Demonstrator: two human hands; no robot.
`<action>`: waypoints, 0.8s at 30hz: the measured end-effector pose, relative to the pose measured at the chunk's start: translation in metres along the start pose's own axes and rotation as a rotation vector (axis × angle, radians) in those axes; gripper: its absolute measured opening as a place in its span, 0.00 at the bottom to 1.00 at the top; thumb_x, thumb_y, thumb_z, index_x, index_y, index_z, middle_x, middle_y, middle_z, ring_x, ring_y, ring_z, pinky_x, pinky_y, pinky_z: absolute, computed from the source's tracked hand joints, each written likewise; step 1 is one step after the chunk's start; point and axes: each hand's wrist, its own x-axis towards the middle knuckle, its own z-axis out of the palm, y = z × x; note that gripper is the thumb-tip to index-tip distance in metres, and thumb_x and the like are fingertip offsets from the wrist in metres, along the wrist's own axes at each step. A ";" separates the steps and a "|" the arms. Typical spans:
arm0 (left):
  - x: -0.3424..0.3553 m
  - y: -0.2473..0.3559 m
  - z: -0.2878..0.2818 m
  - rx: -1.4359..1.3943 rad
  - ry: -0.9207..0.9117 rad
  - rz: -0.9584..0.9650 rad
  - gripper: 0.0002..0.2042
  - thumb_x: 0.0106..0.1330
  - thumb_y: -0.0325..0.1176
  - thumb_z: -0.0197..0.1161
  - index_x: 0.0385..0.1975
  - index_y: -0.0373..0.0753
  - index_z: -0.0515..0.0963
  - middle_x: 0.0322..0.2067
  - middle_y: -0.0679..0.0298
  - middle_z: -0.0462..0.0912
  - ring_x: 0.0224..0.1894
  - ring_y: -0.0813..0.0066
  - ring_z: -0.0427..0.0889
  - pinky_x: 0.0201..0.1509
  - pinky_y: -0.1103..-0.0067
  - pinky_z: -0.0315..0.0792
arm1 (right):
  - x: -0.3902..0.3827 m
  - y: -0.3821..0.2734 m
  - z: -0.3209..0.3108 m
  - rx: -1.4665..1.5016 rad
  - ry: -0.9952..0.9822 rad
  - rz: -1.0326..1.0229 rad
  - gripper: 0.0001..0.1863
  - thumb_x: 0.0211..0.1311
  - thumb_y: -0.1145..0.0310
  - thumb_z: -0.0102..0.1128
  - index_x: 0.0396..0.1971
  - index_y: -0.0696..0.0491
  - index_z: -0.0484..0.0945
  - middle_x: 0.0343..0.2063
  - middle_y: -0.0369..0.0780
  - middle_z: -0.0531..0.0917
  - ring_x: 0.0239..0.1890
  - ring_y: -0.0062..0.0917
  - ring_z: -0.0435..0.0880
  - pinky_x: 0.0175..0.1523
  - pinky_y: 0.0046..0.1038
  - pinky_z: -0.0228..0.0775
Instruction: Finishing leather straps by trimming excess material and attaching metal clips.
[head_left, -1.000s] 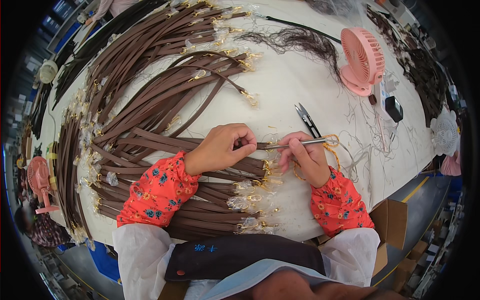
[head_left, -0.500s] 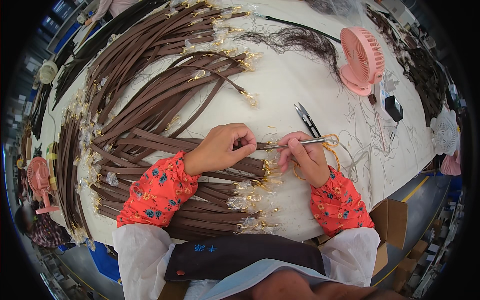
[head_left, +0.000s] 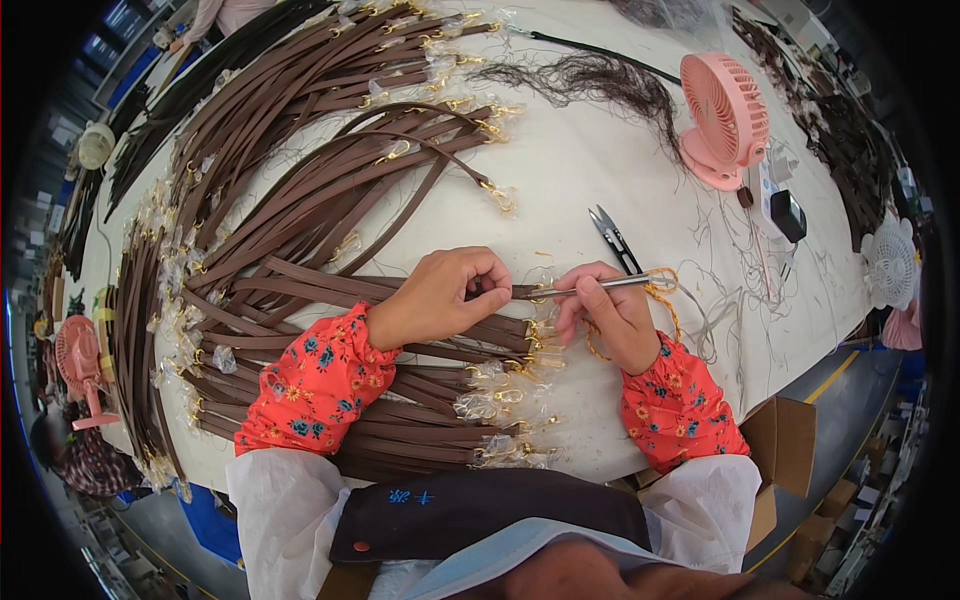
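Note:
My left hand (head_left: 437, 293) is closed, thumb and forefinger pinching the end of a brown strap (head_left: 523, 292). Between the fingers of my right hand (head_left: 618, 322) lies a slim metal pen-shaped tool (head_left: 628, 282), pointing left. Its tip is at or very near the strap end; contact cannot be made out. A yellow-orange twisted cord (head_left: 676, 318) and a grey cable hang by the tool's rear end. Beyond my right hand rests a pair of black-handled thread snips (head_left: 616, 243). Under and around my left hand lie many more brown straps (head_left: 430, 440), with gold-coloured clasps in clear plastic wraps (head_left: 490, 400).
A pink fan (head_left: 722, 115) stands at the far right beside a white power strip (head_left: 770, 195). Dark loose threads (head_left: 590, 80) lie at the back, and thread scraps are scattered on the right. An open cardboard box (head_left: 782, 445) sits below the table's right edge.

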 end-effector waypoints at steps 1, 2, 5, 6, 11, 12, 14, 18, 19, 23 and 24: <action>0.000 -0.001 0.000 0.000 0.000 0.000 0.07 0.62 0.33 0.64 0.30 0.36 0.78 0.27 0.63 0.80 0.27 0.76 0.78 0.31 0.79 0.71 | 0.000 0.000 0.000 -0.004 -0.002 0.000 0.19 0.76 0.60 0.44 0.45 0.63 0.72 0.25 0.42 0.80 0.25 0.21 0.79 0.33 0.22 0.73; 0.000 -0.001 0.000 0.000 0.003 0.005 0.07 0.62 0.33 0.64 0.31 0.36 0.78 0.27 0.63 0.80 0.27 0.76 0.78 0.31 0.79 0.71 | 0.000 0.000 0.000 -0.004 -0.002 0.001 0.19 0.76 0.60 0.44 0.45 0.63 0.72 0.25 0.42 0.80 0.25 0.21 0.79 0.33 0.22 0.73; 0.000 -0.004 0.001 -0.017 0.036 -0.028 0.06 0.62 0.31 0.63 0.33 0.36 0.78 0.28 0.63 0.80 0.27 0.75 0.78 0.31 0.78 0.71 | 0.000 0.000 0.001 -0.005 0.000 0.002 0.18 0.76 0.60 0.44 0.45 0.63 0.72 0.25 0.41 0.80 0.25 0.22 0.79 0.34 0.22 0.73; 0.000 -0.004 0.001 -0.034 0.065 -0.065 0.06 0.63 0.30 0.62 0.36 0.36 0.78 0.30 0.62 0.80 0.28 0.75 0.78 0.32 0.78 0.72 | 0.000 -0.001 0.002 0.006 0.013 -0.004 0.18 0.76 0.60 0.44 0.45 0.63 0.72 0.25 0.41 0.80 0.25 0.22 0.79 0.34 0.22 0.73; 0.003 0.003 0.014 0.202 0.116 0.131 0.08 0.63 0.24 0.58 0.41 0.38 0.76 0.34 0.60 0.75 0.31 0.67 0.77 0.36 0.75 0.72 | -0.001 -0.004 0.001 0.009 0.043 -0.053 0.19 0.76 0.59 0.44 0.44 0.62 0.71 0.25 0.42 0.80 0.24 0.23 0.79 0.35 0.22 0.73; 0.003 0.001 0.016 0.363 0.104 0.245 0.09 0.63 0.23 0.57 0.42 0.39 0.76 0.35 0.60 0.73 0.31 0.66 0.77 0.36 0.74 0.72 | -0.001 -0.005 0.001 0.010 0.054 -0.051 0.19 0.76 0.58 0.44 0.44 0.62 0.71 0.25 0.42 0.80 0.24 0.23 0.79 0.36 0.23 0.73; 0.004 0.003 0.017 0.365 0.103 0.243 0.08 0.63 0.22 0.57 0.41 0.38 0.75 0.34 0.59 0.73 0.32 0.61 0.76 0.37 0.72 0.71 | -0.001 -0.005 0.000 0.012 0.067 -0.049 0.19 0.76 0.58 0.45 0.44 0.62 0.71 0.25 0.42 0.80 0.24 0.23 0.79 0.36 0.23 0.73; 0.003 -0.001 0.018 0.400 0.108 0.183 0.05 0.63 0.23 0.57 0.38 0.37 0.74 0.32 0.57 0.73 0.33 0.56 0.77 0.37 0.69 0.72 | 0.000 -0.001 0.001 0.012 0.039 -0.043 0.19 0.76 0.58 0.44 0.44 0.62 0.71 0.26 0.41 0.80 0.25 0.23 0.79 0.36 0.22 0.73; 0.004 -0.003 0.017 0.398 0.107 0.184 0.05 0.63 0.23 0.57 0.38 0.37 0.74 0.32 0.57 0.73 0.33 0.56 0.77 0.37 0.69 0.72 | 0.000 -0.001 0.001 0.007 0.034 -0.042 0.19 0.76 0.59 0.44 0.44 0.62 0.71 0.26 0.41 0.80 0.26 0.23 0.79 0.36 0.22 0.73; 0.000 0.001 0.008 0.265 0.082 0.157 0.03 0.64 0.25 0.58 0.35 0.35 0.74 0.33 0.56 0.74 0.34 0.57 0.77 0.39 0.70 0.72 | 0.000 -0.003 0.001 0.019 0.031 -0.004 0.19 0.76 0.59 0.44 0.45 0.62 0.71 0.27 0.41 0.80 0.27 0.22 0.79 0.37 0.23 0.73; -0.001 0.004 0.004 0.225 0.042 0.119 0.03 0.64 0.26 0.58 0.35 0.35 0.74 0.34 0.56 0.75 0.36 0.56 0.77 0.40 0.68 0.72 | 0.000 -0.003 0.001 0.018 0.022 -0.011 0.18 0.76 0.59 0.44 0.45 0.62 0.71 0.28 0.41 0.80 0.28 0.22 0.79 0.37 0.23 0.73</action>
